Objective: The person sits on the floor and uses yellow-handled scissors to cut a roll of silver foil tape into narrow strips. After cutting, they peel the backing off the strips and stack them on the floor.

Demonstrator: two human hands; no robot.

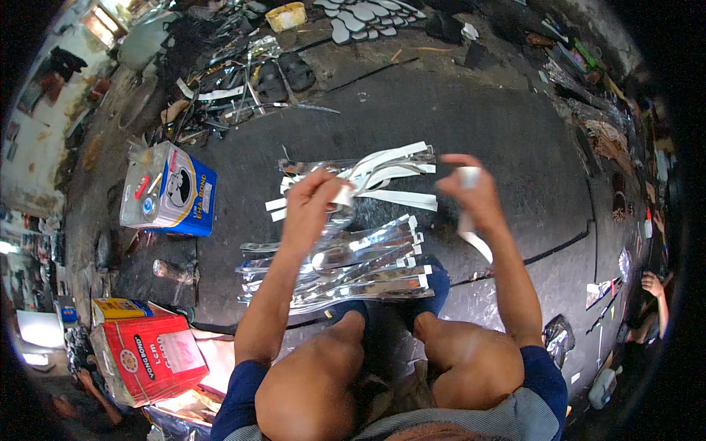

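Note:
My left hand [310, 200] pinches a strip with a white end and a clear, shiny part hanging below the fingers. To the right, my right hand [478, 200] is partly blurred, with its index finger stretched to the left. A white strip [479, 246] hangs from that hand. Between and beyond the hands lies a loose pile of white strips [397, 197] on the dark mat. Nearer my legs are bundles of clear, shiny plastic strips [360, 253] with white ends, side by side and partly behind my left forearm.
On the left stands a blue-and-white tin [193, 192] with small items on top. A red box [154, 356] sits nearer me. Scraps and dark sandals [283, 77] lie at the far left, grey cut-out pieces [360, 20] at the back. Another person's hand [651, 284] shows at far right.

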